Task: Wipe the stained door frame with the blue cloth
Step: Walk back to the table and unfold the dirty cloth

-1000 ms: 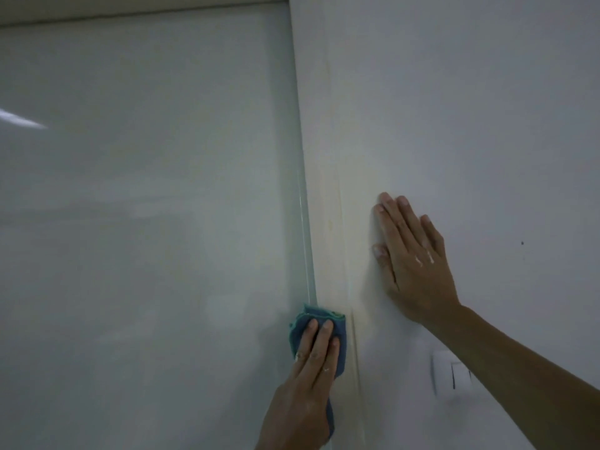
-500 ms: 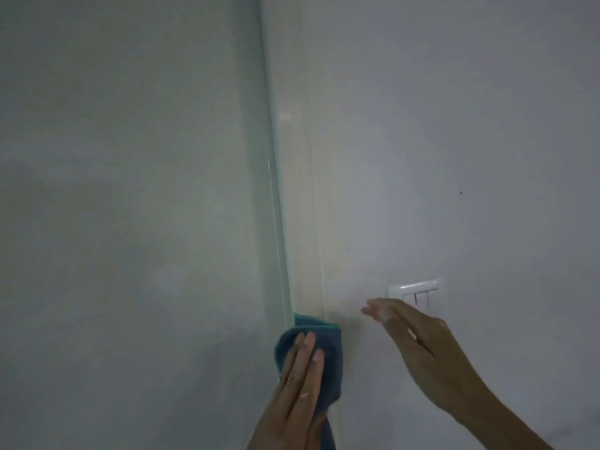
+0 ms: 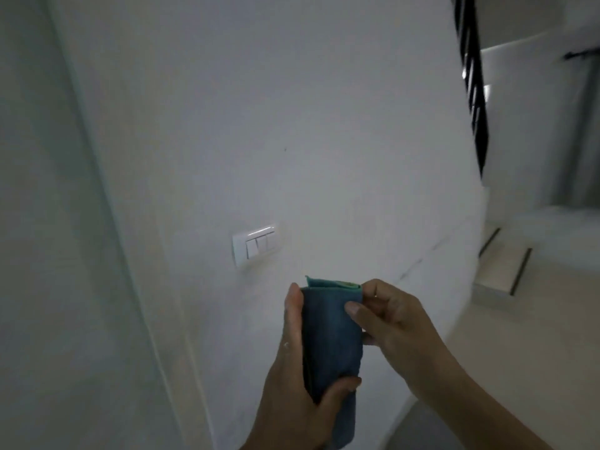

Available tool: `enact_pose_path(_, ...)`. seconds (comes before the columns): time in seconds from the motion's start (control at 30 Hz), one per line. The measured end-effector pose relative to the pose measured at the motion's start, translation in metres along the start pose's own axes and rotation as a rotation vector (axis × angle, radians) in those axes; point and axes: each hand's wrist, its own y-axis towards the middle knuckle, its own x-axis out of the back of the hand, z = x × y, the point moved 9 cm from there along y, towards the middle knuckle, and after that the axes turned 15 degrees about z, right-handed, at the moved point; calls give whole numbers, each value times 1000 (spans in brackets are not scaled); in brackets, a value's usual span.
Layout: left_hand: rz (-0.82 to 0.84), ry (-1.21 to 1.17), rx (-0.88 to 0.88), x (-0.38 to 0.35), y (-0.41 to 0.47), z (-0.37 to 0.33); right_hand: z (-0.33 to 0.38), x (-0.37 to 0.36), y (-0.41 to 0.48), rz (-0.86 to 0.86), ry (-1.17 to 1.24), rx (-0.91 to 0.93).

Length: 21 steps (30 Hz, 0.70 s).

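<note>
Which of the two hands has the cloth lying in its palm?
The left hand: the folded blue cloth rests in its palm, thumb over the lower end. The right hand only pinches the cloth's upper right edge with its fingertips.

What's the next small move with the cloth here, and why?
Probably refold the cloth to a clean face, then carry it left to the door frame. Both the left hand and the right hand grip it in mid-air, off the wall, so no wiping is under way.
</note>
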Motion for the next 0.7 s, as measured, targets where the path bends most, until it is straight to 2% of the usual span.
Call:
enact_pose_path(0.1, 68, -230, 24, -30, 11, -2, 14, 44, -41, -101, -88, 10)
enact_pose_path(0.2, 233, -586, 135, -93, 24, -3, 31, 93, -97, -205, -206, 13)
enact_pose_path(0.37, 482, -691, 141, -190, 24, -53, 58, 155, -190, -344, -260, -2)
enact_pose_path(0.47, 587, -919, 185, -240, 17, -94, 73, 188, -246, -448, -283, -27)
enact_pose_path(0.57, 762, -1142, 243, -296, 6, -134, 84, 226, -306, -594, -300, -49)
enact_pose_path(0.7, 928, -1095, 204, -366, -10, -179, 100, 260, -373, -740, -335, -56)
